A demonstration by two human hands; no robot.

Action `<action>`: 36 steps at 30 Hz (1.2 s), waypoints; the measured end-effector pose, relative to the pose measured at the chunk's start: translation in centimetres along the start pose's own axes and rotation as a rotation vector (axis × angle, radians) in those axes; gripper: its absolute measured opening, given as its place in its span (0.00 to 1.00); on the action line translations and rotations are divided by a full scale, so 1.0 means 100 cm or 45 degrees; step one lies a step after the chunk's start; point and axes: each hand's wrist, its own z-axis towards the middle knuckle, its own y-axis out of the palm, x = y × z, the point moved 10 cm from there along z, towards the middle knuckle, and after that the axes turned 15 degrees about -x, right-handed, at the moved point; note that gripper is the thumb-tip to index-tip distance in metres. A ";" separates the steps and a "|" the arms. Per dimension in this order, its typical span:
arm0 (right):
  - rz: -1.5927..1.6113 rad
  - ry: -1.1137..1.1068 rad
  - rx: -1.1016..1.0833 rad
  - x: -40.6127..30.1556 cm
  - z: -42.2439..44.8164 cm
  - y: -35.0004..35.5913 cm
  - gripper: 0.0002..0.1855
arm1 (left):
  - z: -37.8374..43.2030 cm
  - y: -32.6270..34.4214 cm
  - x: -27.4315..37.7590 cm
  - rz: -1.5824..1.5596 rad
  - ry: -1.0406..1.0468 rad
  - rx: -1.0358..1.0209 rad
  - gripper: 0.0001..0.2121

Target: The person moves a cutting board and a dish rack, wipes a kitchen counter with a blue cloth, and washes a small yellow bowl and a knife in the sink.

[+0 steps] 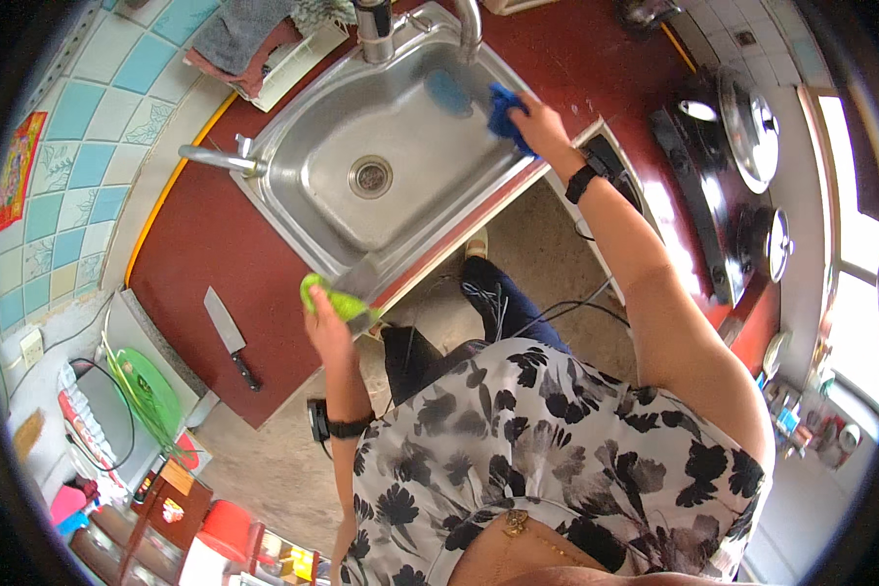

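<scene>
My right hand (541, 126) grips a crumpled blue cloth (507, 117) over the right rim of the stainless steel sink (395, 176). Near the sink's lower left corner, my left hand (328, 329) holds a bright green cloth-like item (340, 302). A blurred greyish flat shape (357, 278) shows beside it; I cannot tell whether it is a blade in that hand. In the basin a blue patch (447, 93) lies near the back right, and a round drain strainer (371, 177) sits in the floor. A cleaver with a black handle (227, 333) rests on the red countertop (183, 293) at the left.
A metal tap (223, 159) sticks out at the sink's left corner. Folded towels (245, 44) lie on a white rack behind. On the right stands a gas stove (703, 198) with a lidded pan (748, 128). Cables (575, 304) hang below the counter near my legs.
</scene>
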 end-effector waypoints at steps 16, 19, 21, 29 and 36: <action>-0.600 -0.422 -0.208 -0.163 0.230 0.196 0.16 | 0.121 0.092 -0.007 -1.220 -0.456 -0.738 0.16; -0.565 -0.434 -0.287 -0.160 0.228 0.204 0.16 | 0.126 0.103 -0.018 -1.156 -0.479 -0.743 0.17; -0.513 -0.444 -0.318 -0.157 0.225 0.207 0.17 | 0.133 0.117 -0.020 -1.085 -0.489 -0.771 0.16; 0.324 0.064 -0.590 -0.062 0.112 0.229 0.16 | 0.148 0.156 -0.059 -0.369 -0.659 -0.530 0.18; 0.354 -0.216 -0.491 -0.117 0.020 0.235 0.13 | 0.188 0.125 -0.114 -0.031 -0.267 -0.667 0.17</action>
